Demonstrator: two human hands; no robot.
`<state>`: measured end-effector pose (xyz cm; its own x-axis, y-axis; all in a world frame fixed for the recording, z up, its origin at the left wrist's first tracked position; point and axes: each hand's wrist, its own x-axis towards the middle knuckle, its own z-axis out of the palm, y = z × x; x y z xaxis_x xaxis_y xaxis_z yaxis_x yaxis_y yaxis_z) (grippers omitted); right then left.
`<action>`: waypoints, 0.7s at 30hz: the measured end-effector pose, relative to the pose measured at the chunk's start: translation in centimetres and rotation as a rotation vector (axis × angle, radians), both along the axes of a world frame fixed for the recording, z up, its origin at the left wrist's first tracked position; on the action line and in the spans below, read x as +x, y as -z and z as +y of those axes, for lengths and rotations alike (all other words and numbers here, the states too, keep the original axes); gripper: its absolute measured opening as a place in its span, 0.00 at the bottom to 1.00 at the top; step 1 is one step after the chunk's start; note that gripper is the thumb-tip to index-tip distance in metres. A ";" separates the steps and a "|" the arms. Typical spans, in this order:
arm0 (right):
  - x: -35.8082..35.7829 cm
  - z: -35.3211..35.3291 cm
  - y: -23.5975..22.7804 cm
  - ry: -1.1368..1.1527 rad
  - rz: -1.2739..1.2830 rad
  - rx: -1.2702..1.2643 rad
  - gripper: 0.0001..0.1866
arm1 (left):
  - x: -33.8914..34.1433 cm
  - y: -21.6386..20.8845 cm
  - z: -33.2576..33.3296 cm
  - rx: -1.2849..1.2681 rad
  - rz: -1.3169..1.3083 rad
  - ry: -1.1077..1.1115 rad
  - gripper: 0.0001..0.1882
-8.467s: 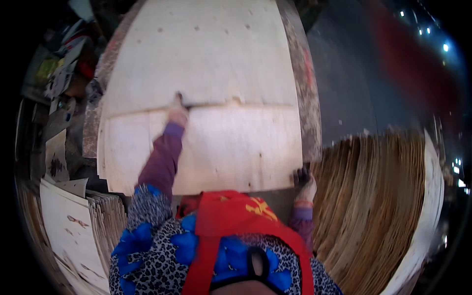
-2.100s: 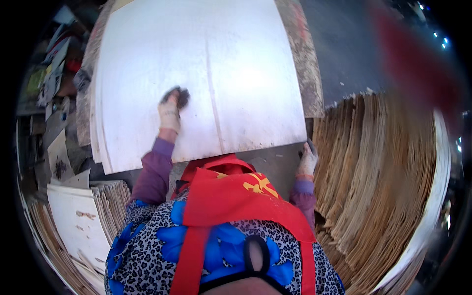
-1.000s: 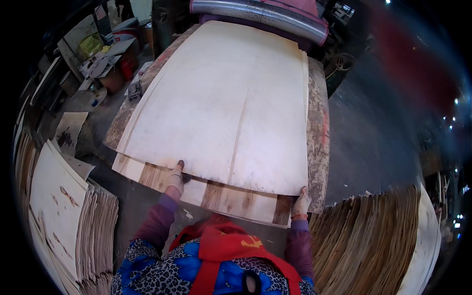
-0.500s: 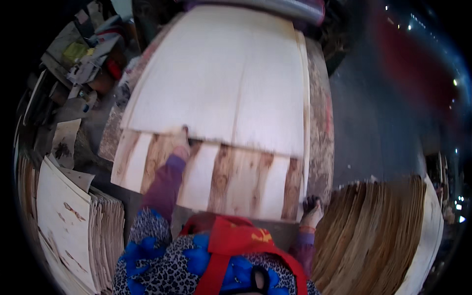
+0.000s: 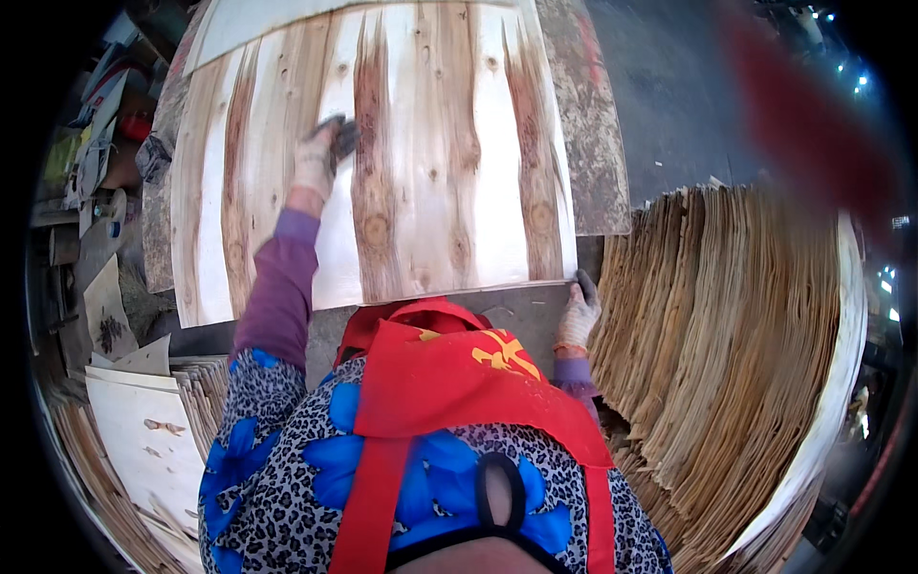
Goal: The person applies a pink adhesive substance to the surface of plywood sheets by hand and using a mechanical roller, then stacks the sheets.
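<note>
A broad wood veneer sheet (image 5: 426, 191) with brown and pale stripes lies in front of me on a stack. My left hand (image 5: 316, 163), in a pale glove with dark fingertips, is over its left-middle part; the fingers look apart, with nothing visible in them. At the sheet's near right corner my right hand (image 5: 579, 314), gloved the same way, has its fingers closed on the edge. The underside of that grip is hidden. Beyond my left hand, a plain pale veneer sheet (image 5: 258, 24) covers the far end of the striped one.
A tall stack of brown veneer sheets (image 5: 708, 354) stands close on my right. Another veneer pile (image 5: 139, 430) is at my lower left. The worn board (image 5: 598, 143) under the work sticks out on the right. Clutter (image 5: 105, 143) lies at the far left.
The pale sheet now sits farther away, uncovering much more of the striped sheet. My left hand has come off its edge. My right hand stays at the near right corner; the view has tilted down.
</note>
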<state>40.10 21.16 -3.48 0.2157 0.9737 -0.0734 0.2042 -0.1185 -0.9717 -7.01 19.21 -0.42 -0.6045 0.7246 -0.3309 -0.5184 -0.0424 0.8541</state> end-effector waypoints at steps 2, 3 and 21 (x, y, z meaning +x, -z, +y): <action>-0.9 -0.2 -1.8 -0.152 -0.555 0.115 0.15 | 3.2 1.2 -4.0 -0.027 -0.005 -0.063 0.19; -1.2 -0.1 -2.5 -0.224 -0.831 0.182 0.16 | 4.8 1.2 -5.5 -0.063 -0.031 -0.087 0.19; -3.7 2.9 -5.9 -0.246 0.871 -0.296 0.20 | 15.8 -1.1 -21.8 -0.236 -0.352 -0.056 0.26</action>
<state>36.42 24.08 2.46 -0.2399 0.9004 -0.3628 -0.5254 -0.4347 -0.7314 8.77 -2.59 0.64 -0.4609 0.5738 -0.6770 -0.7826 0.0968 0.6149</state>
